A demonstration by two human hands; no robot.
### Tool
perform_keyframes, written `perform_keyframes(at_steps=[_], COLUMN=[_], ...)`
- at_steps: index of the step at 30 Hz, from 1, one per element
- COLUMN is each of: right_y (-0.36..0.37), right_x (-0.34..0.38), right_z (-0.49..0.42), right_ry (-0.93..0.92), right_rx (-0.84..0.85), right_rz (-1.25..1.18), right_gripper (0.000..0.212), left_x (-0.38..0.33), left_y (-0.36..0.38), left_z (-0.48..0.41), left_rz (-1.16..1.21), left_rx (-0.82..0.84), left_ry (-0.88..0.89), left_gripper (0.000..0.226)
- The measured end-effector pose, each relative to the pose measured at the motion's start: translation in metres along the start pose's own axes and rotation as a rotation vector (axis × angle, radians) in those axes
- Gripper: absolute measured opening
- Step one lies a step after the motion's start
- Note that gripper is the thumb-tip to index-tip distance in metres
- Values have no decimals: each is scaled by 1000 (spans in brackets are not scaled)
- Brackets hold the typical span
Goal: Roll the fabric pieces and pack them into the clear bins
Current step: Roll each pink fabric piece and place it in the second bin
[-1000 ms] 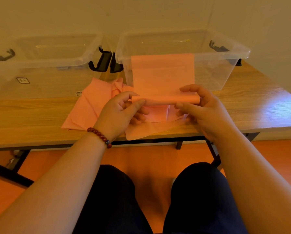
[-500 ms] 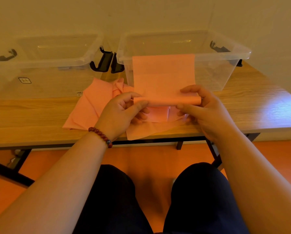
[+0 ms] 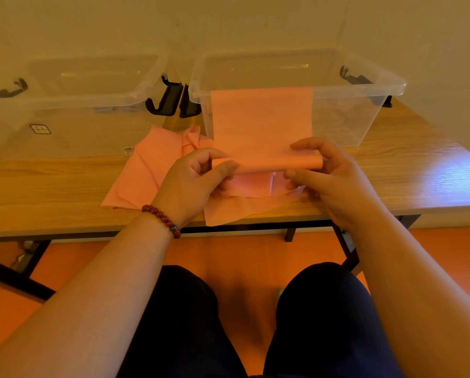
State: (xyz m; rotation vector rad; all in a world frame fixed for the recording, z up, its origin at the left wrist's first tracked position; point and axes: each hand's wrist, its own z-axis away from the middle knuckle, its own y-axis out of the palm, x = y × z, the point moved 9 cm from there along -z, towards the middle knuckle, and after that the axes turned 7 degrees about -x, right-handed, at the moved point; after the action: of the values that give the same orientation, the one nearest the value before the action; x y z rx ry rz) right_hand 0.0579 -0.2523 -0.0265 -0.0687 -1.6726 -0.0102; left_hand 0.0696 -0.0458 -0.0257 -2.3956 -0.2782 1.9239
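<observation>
While the left hand [image 3: 190,181] and right hand [image 3: 334,184] pinch the ends of the half-rolled pink fabric piece [image 3: 263,132] with curled fingers, its flat part rises before the right clear bin [image 3: 364,115], above the table [image 3: 51,184].

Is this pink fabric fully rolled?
Partly: left hand and right hand grip the rolled end; the rest is flat before the right bin.

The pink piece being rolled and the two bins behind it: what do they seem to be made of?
The pink piece looks like thin, matte cloth, perhaps non-woven: it rolls into a tight tube and shows no shine. The right bin and left bin look like clear, glossy hard plastic: their walls are see-through and the rims catch light.
</observation>
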Motion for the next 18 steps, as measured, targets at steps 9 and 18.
perform_keyframes(at_steps=[9, 18], right_y=[-2, -3], right_x=[2, 2], right_z=[1, 1], right_ry=[-14, -31], right_rx=[-40, -39], right_rz=[-21, -1], right_gripper=[13, 8], left_x=[-2, -5], left_y=[1, 5], left_z=[1, 2], left_rz=[37, -11], left_rx=[13, 57], left_ry=[15, 42], left_gripper=[17, 10])
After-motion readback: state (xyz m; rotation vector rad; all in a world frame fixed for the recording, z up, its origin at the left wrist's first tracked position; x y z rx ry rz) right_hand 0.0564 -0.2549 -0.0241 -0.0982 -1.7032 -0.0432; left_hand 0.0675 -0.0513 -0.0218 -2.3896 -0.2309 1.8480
